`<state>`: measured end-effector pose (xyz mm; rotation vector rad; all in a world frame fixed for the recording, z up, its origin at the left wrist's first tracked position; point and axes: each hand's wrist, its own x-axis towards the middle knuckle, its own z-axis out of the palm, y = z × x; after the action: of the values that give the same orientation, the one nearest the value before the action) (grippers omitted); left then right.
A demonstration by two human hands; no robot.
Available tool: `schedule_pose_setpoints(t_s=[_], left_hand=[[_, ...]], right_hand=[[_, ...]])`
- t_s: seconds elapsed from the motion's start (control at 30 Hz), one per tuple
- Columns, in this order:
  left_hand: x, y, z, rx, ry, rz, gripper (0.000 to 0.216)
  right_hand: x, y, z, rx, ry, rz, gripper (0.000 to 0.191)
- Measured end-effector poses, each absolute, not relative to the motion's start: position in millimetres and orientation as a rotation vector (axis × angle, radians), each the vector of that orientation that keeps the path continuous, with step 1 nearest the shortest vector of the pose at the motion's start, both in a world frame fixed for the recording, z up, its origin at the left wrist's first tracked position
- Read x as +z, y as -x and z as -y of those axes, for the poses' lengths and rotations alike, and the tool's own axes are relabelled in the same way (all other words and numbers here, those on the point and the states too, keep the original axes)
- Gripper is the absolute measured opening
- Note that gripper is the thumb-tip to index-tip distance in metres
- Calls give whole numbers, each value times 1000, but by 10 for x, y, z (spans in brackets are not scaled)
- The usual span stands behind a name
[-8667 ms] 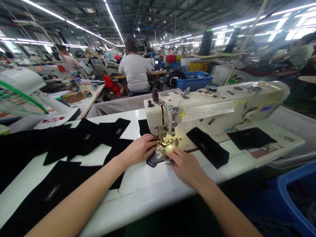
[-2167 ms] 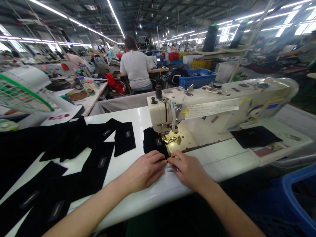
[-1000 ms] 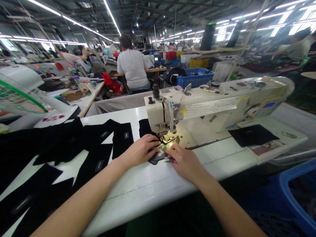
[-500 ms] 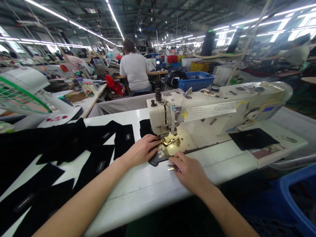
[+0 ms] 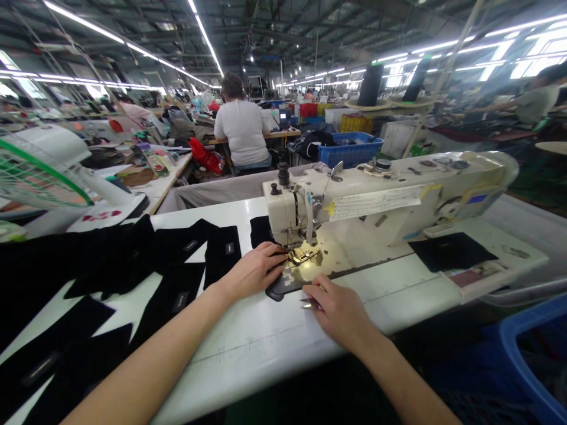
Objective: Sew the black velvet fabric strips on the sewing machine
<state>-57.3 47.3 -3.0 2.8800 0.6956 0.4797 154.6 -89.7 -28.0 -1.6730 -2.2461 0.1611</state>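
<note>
A cream sewing machine (image 5: 381, 195) stands on the white table (image 5: 266, 336). My left hand (image 5: 254, 273) lies flat, fingers stretched, on a black fabric piece (image 5: 261, 231) beside the presser foot (image 5: 302, 255). My right hand (image 5: 343, 313) rests on the table in front of the needle plate, fingers curled around a small metal snipping tool (image 5: 309, 303). A dark pad (image 5: 283, 286) lies between the hands.
Several black fabric pieces with small labels (image 5: 177, 262) lie spread over the table's left side. Another black piece (image 5: 452, 251) sits at the right. A fan (image 5: 39, 171) stands far left, a blue bin (image 5: 531, 348) low right. A person in white (image 5: 243, 130) sits ahead.
My right hand has drawn back from the presser foot toward the table's near edge with the metal tool. The left hand stays on the fabric by the needle.
</note>
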Motion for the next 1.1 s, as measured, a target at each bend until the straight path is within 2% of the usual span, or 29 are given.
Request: schedule_pose_setpoints(t_s=[0.13, 0.27, 0.5, 0.67, 0.83, 1.1], left_hand=[[-30, 573, -455, 489, -2871, -714, 32], [-49, 588, -449, 481, -2865, -715, 34], [-177, 558, -667, 584, -2741, -794, 35], [-186, 477, -590, 648, -2757, -1127, 30], [-225, 513, -488, 370, -2802, -1134, 37], [-229, 878, -194, 310, -2725, -1201, 47]], right_hand=[[-311, -1534, 906, 124, 1644, 2225, 28], [-321, -1538, 915, 56, 1602, 2099, 13], [-196, -1837, 937, -108, 1605, 1778, 21], [-222, -1880, 1056, -72, 1532, 1807, 23], [-380, -1824, 1085, -27, 1472, 1906, 26], [-515, -1872, 1199, 36, 1465, 2015, 30]])
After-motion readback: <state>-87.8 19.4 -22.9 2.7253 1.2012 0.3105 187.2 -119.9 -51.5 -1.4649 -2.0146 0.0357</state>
